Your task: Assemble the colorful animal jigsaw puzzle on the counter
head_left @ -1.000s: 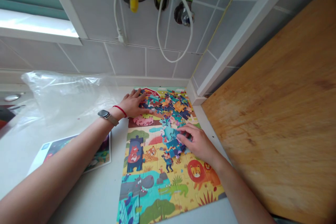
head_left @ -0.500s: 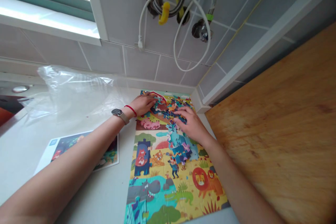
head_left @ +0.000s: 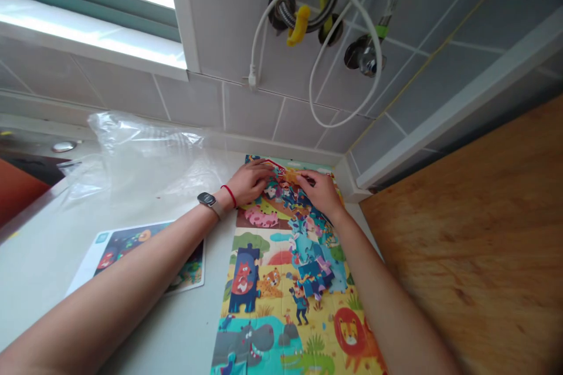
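Note:
A colourful animal jigsaw puzzle (head_left: 272, 304) lies on the white surface, with a heap of loose puzzle pieces (head_left: 303, 205) on its upper part. My left hand (head_left: 253, 181) rests at the heap's left side, palm down and fingers stretched over the pieces. Across from it, my right hand (head_left: 323, 196) pinches a puzzle piece (head_left: 311, 181) at the heap's far right; its picture is mostly hidden by the fingers. A dark blue joined section with a red fox (head_left: 243, 278) lies on the puzzle's left side.
A printed picture card (head_left: 193, 272) lies partly under my left forearm. Crumpled clear plastic (head_left: 145, 152) stands behind it. A tiled wall with a white cable (head_left: 312, 88) and hoses rises at the back. A wooden panel (head_left: 475, 228) borders the right side.
My right hand has moved toward the far end of the heap, and its spread fingers have closed into a pinch. My left hand stays by the heap. The camera view has shifted slightly.

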Motion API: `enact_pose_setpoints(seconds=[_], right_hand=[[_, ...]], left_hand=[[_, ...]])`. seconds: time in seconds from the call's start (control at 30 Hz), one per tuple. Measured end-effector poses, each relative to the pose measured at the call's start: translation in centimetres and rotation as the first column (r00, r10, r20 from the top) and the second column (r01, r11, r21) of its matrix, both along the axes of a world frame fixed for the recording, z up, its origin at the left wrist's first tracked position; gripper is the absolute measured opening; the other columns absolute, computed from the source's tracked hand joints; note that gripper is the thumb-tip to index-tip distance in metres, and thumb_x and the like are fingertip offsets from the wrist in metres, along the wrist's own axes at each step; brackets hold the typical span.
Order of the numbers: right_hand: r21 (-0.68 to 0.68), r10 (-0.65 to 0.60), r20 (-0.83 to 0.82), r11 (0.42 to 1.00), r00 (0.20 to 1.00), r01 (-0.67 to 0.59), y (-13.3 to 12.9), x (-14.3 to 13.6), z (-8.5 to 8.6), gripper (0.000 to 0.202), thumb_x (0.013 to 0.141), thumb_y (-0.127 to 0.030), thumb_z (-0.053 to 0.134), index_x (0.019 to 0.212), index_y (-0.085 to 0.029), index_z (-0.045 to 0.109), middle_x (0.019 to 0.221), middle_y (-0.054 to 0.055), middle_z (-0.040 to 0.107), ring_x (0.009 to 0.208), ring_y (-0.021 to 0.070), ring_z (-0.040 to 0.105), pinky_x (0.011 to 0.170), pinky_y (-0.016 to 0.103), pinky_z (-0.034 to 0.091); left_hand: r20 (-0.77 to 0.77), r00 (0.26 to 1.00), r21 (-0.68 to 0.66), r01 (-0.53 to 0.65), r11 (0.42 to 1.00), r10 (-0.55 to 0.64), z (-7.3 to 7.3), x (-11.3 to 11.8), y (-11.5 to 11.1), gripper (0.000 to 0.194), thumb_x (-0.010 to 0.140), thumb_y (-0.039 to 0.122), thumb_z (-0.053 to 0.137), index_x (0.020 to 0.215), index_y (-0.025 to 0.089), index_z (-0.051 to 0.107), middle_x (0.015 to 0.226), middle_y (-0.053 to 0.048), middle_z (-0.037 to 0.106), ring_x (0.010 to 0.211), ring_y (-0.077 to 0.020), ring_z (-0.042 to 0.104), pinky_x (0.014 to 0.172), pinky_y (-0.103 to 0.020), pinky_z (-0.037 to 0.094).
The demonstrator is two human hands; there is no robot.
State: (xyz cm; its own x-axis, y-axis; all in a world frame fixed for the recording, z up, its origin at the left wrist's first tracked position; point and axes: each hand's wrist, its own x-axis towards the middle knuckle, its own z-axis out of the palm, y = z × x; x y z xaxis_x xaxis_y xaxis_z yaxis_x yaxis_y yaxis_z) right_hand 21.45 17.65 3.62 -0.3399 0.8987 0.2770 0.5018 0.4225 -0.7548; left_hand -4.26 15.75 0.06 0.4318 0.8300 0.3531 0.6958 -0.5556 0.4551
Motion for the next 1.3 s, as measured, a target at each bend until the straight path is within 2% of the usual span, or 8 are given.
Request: enact_pose_setpoints(seconds=[0.2, 0.47, 0.7, 0.8, 0.97, 1.07, 1.17, 1.3], right_hand=[[-0.094, -0.135, -0.226, 0.989, 0.965, 0.117, 1.3, 1.8, -0.8, 0.043, 0.088, -0.057, 0.068, 0.1, -0.017, 0.08, 0.098, 0.009, 0.083, 0.093, 0.0278, 0.077, 0.087, 0.039, 0.061], [-0.223, -0.271, -0.41, 0.956, 0.871, 0.192, 1.9, 3.5, 0.1, 0.05, 0.077, -0.059, 0.08, 0.105, -0.019, 0.077, 0.101, 0.009, 0.083, 0.094, 0.0274, 0.078, 0.084, 0.038, 0.064], [-0.332, -0.319, -0.449, 0.927, 0.835, 0.176, 2.0, 3.6, -0.1, 0.045, 0.072, -0.054, 0.086, 0.1, -0.02, 0.073, 0.077, 0.001, 0.077, 0.064, 0.0221, 0.076, 0.061, 0.033, 0.064], [-0.347, -0.309, -0.449, 0.925, 0.839, 0.155, 1.9, 3.6, 0.0, 0.042, 0.074, -0.051, 0.087, 0.1, -0.021, 0.073, 0.079, 0.001, 0.077, 0.066, 0.0215, 0.078, 0.063, 0.033, 0.066], [-0.328, -0.232, -0.433, 0.941, 0.871, 0.088, 1.3, 3.3, 0.5, 0.04, 0.075, -0.05, 0.088, 0.101, -0.021, 0.079, 0.091, 0.005, 0.082, 0.087, 0.0261, 0.081, 0.08, 0.039, 0.068], [-0.267, -0.016, -0.34, 0.96, 0.94, -0.081, 0.4, 2.4, 0.6, 0.037, 0.076, -0.043, 0.089, 0.106, -0.022, 0.082, 0.114, 0.007, 0.083, 0.114, 0.0285, 0.077, 0.1, 0.043, 0.062], [-0.166, 0.211, -0.043, 0.962, 0.976, -0.216, -0.3, 1.8, 1.1, 0.036, 0.085, -0.026, 0.081, 0.121, -0.023, 0.08, 0.133, 0.008, 0.076, 0.13, 0.0268, 0.069, 0.114, 0.044, 0.053], [0.001, 0.094, 0.462, 0.994, 0.882, -0.106, -1.0, 2.5, 3.4, 0.029, 0.092, -0.016, 0.073, 0.12, -0.019, 0.079, 0.127, 0.013, 0.076, 0.12, 0.027, 0.071, 0.109, 0.041, 0.051]], left_hand=[[0.018, 0.991, 0.003, 0.133, 0.991, -0.134, 0.7, 0.4, -1.0, 0.059, 0.093, 0.052, 0.069, 0.146, 0.026, 0.066, 0.143, -0.009, 0.07, 0.145, -0.0355, 0.051, 0.123, -0.052, 0.041], [0.055, 0.989, 0.017, 0.133, 0.991, -0.134, 0.5, 0.3, -0.7, 0.052, 0.095, 0.053, 0.065, 0.137, 0.022, 0.071, 0.13, -0.011, 0.075, 0.121, -0.0277, 0.069, 0.11, -0.04, 0.053], [0.033, 0.995, 0.065, -0.095, 0.993, 0.093, -0.3, -0.3, -0.3, 0.046, 0.096, 0.053, 0.061, 0.128, 0.022, 0.073, 0.129, -0.012, 0.076, 0.12, -0.0333, 0.071, 0.108, -0.048, 0.055], [0.021, 0.984, 0.071, -0.176, 0.982, 0.174, -0.7, -0.6, -0.1, 0.045, 0.096, 0.05, 0.059, 0.125, 0.021, 0.075, 0.128, -0.014, 0.076, 0.127, -0.0371, 0.067, 0.11, -0.052, 0.054], [0.022, 0.988, 0.088, -0.152, 0.984, 0.151, -0.8, -0.5, 0.1, 0.041, 0.101, 0.048, 0.052, 0.118, 0.02, 0.078, 0.138, -0.011, 0.073, 0.137, -0.0374, 0.06, 0.12, -0.056, 0.046], [0.045, 0.992, 0.107, -0.121, 0.987, 0.117, -0.5, -0.3, 0.0, 0.046, 0.106, 0.047, 0.045, 0.126, 0.018, 0.074, 0.137, -0.013, 0.073, 0.135, -0.0346, 0.062, 0.122, -0.055, 0.044], [0.057, 0.997, 0.124, -0.063, 0.99, 0.056, -0.2, -0.2, -0.2, 0.047, 0.107, 0.046, 0.043, 0.129, 0.015, 0.072, 0.133, -0.014, 0.075, 0.133, -0.0335, 0.063, 0.121, -0.054, 0.046], [0.042, 0.998, 0.142, 0.05, 0.989, -0.057, 0.1, 0.1, -0.3, 0.042, 0.106, 0.04, 0.044, 0.123, 0.019, 0.076, 0.133, -0.011, 0.075, 0.135, -0.0309, 0.062, 0.122, -0.053, 0.045]])
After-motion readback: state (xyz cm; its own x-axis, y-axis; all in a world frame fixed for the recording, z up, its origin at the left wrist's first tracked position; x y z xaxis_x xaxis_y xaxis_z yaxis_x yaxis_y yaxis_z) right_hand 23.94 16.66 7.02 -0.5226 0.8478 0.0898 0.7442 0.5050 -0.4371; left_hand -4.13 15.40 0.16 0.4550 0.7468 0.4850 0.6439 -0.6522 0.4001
